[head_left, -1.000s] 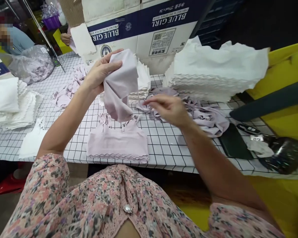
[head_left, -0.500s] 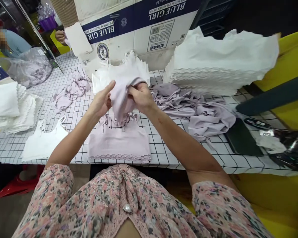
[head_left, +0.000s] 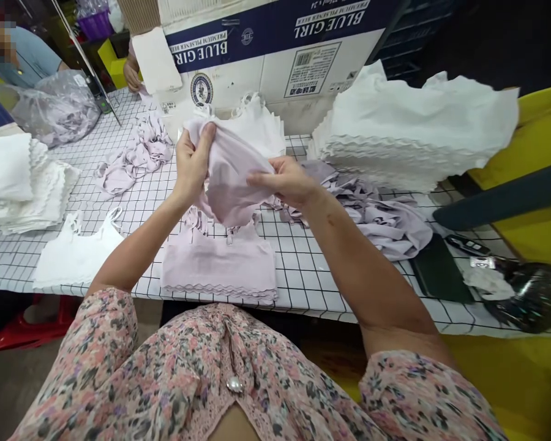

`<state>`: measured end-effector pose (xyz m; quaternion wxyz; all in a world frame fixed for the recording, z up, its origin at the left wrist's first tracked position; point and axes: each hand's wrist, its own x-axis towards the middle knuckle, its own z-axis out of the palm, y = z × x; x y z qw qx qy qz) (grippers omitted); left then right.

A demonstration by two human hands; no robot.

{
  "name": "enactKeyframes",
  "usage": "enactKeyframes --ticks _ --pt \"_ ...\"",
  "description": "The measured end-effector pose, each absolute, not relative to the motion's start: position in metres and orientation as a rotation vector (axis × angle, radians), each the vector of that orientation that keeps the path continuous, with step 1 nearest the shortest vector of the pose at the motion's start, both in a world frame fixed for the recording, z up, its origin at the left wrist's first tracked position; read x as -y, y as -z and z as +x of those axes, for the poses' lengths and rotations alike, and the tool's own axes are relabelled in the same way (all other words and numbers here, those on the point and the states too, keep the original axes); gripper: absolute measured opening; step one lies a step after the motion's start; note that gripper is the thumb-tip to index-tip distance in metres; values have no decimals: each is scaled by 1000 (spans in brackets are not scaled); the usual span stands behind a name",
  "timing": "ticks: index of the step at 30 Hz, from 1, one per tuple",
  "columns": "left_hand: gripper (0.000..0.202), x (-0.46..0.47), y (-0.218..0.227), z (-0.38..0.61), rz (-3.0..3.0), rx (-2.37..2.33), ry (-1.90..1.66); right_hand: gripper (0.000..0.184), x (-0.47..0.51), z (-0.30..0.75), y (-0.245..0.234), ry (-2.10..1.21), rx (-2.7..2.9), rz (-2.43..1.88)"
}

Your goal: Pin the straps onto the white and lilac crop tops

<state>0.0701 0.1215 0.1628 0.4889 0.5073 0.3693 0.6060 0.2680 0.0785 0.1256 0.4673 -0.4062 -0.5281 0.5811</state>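
A pale lilac camisole top [head_left: 239, 171] is stretched in the air between my two hands. My left hand [head_left: 195, 153] pinches its upper left edge with the thumb on top. On the other side my right hand [head_left: 291, 180] is closed on its right edge. Just below hangs over a neat stack of lilac camisole tops [head_left: 218, 263], straps toward the back, scalloped hems toward me. A white camisole top [head_left: 76, 251] lies flat to the left, near my left forearm. Crumpled lilac garments [head_left: 390, 226] are heaped beyond my right forearm.
A cardboard box [head_left: 266, 79] stands at the back, with white strappy tops [head_left: 261, 125] before it. A tall white garment stack [head_left: 408, 122] is at right, folded white pieces [head_left: 9, 177] at left. A dark notebook [head_left: 441, 269] lies right. Another person's hand [head_left: 132, 73] shows behind.
My left hand has taken hold of the lilac top's edge. My right hand has moved right, and the bunched cloth is now spread out between both hands.
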Motion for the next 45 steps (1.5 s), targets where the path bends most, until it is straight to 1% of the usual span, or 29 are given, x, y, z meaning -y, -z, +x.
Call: enactKeyframes --ticks 2,4,8,10,12,14,16,17,19,20,21,23,25,27,30,34,36,38,39,42,43,45 --pt "49 -137 -167 59 1287 -866 -1506 60 -71 283 -129 -1507 1412 -1006" --pt "48 -155 -168 47 1297 -830 -1561 57 -59 302 -132 -1506 1479 -1028" --pt "36 -183 -168 25 1216 -814 -1617 54 -27 356 -133 -1389 1605 -1127" --pt "30 -188 -172 18 1221 -837 -1533 49 -15 386 -128 -1368 1697 -1183" --pt "25 -188 -180 16 1250 -885 -1348 39 -11 407 -124 -1269 1888 -1237" --pt "23 -184 -190 18 1247 -925 -1170 25 -16 408 -127 -1045 1994 -1284" --pt "26 -180 -199 27 1228 -939 -1070 12 -26 383 -140 -839 1889 -1281" --pt "28 -177 -204 32 1230 -937 -1038 19 -34 364 -149 -829 1794 -1245" --pt "28 -172 -212 42 1280 -924 -937 44 -52 322 -170 -921 1641 -1066" --pt "27 -170 -217 46 1317 -925 -867 55 -62 302 -180 -1022 1614 -970" --pt "25 -167 -222 47 1351 -936 -798 58 -72 286 -188 -1150 1623 -897" --pt "20 -160 -233 43 1385 -991 -707 54 -86 267 -198 -1369 1636 -816" --pt "22 -152 -245 32 1374 -1072 -680 52 -91 263 -201 -1492 1628 -797" --pt "24 -145 -254 18 1410 -1099 -628 50 -91 270 -200 -1510 1611 -805" --pt "20 -141 -260 -3 1618 -981 -535 45 -84 285 -201 -1484 1625 -832" --pt "22 -147 -255 -25 1675 -908 -693 47 -71 298 -211 -1476 1599 -890" --pt "24 -150 -253 -34 1646 -889 -813 49 -66 305 -218 -1393 1611 -988" --pt "26 -150 -252 -42 1694 -830 -850 53 -62 314 -225 -1256 1651 -1110" --pt "27 -149 -252 -46 1742 -803 -811 56 -61 319 -228 -1182 1656 -1161" --pt "48 -145 -248 -52 1873 -744 -615 60 -58 329 -235 -1020 1609 -1231" --pt "50 -143 -245 -53 1885 -734 -582 59 -56 330 -237 -979 1589 -1235" --pt "40 -141 -239 -55 1862 -696 -596 60 -52 327 -239 -936 1551 -1237"
